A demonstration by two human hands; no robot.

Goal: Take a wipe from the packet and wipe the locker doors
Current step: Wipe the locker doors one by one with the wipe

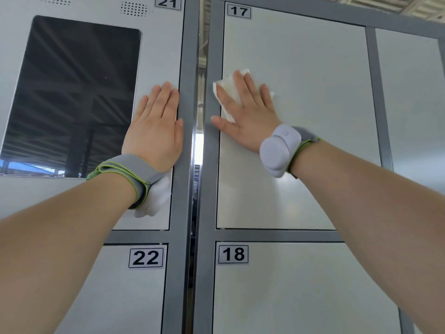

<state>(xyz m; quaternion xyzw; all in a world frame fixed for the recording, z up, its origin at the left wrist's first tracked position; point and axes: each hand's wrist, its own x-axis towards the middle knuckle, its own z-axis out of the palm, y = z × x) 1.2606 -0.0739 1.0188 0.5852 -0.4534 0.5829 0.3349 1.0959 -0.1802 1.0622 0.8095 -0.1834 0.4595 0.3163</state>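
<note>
Right hand lies flat on locker door 17, fingers straight and spread, pressing a white wipe against the pale grey panel near its left edge. Only parts of the wipe show (thin, creased, loosely folded), poking out past the fingers at the top, left and right. Left hand is flat too, fingers straight and close together, resting on the right edge of door 21, thumb along the darker grey frame post. A dark glossy screen fills that door's left part. A left wristband and right wristband are grey with green edging. Below sit door 22 and door 18
</note>
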